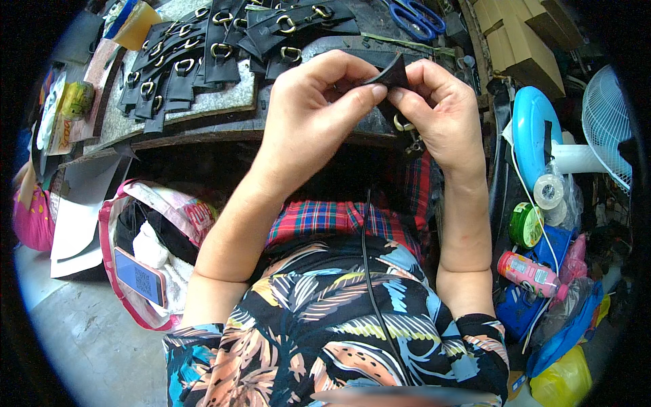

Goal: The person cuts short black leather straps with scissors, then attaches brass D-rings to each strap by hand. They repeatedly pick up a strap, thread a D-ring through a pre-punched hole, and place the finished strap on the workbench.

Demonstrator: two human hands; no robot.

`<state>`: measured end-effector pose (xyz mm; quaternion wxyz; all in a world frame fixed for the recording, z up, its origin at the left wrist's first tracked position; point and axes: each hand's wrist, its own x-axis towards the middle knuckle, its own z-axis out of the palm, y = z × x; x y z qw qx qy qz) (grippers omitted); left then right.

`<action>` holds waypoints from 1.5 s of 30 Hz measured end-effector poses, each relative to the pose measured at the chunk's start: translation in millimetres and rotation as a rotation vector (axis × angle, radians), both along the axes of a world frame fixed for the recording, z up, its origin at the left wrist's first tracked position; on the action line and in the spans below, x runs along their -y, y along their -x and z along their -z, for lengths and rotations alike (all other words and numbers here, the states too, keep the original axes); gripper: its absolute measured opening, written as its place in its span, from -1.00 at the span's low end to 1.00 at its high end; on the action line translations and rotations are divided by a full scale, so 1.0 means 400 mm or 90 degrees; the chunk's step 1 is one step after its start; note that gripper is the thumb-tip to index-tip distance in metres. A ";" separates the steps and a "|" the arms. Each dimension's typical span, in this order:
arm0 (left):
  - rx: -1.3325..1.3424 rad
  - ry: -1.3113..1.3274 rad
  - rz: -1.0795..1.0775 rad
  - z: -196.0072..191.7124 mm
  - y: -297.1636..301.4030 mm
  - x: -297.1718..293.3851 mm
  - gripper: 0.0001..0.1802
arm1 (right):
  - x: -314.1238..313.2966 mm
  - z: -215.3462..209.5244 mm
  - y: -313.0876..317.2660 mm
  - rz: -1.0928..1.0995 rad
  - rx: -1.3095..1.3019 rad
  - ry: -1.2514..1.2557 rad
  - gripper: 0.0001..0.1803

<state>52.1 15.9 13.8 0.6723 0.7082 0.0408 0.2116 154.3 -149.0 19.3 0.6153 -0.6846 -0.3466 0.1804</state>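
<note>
My left hand (319, 102) and my right hand (437, 108) are raised above the workbench edge, close together. Between them they pinch a black strap (391, 72), bent up at its upper end, with thumbs and forefingers on either side of it. Below my right thumb hangs a gold-coloured metal ring (403, 123) with a small clasp (414, 142) under it. Part of the strap is hidden by my fingers. Beyond my left hand, several black straps with metal rings (220, 51) lie in overlapping rows on the bench.
Blue-handled scissors (415, 19) lie at the bench's far side. A pale slab (224, 102) supports some straps. At right stand cardboard boxes (525, 57), a blue-and-white fan (536, 132) and a pink bottle (530, 273). A phone (140, 277) rests on a bag at lower left.
</note>
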 end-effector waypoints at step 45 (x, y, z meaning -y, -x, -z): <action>0.021 0.139 0.107 0.035 -0.001 0.073 -0.50 | -0.028 0.040 0.011 0.097 -0.167 -0.283 -0.90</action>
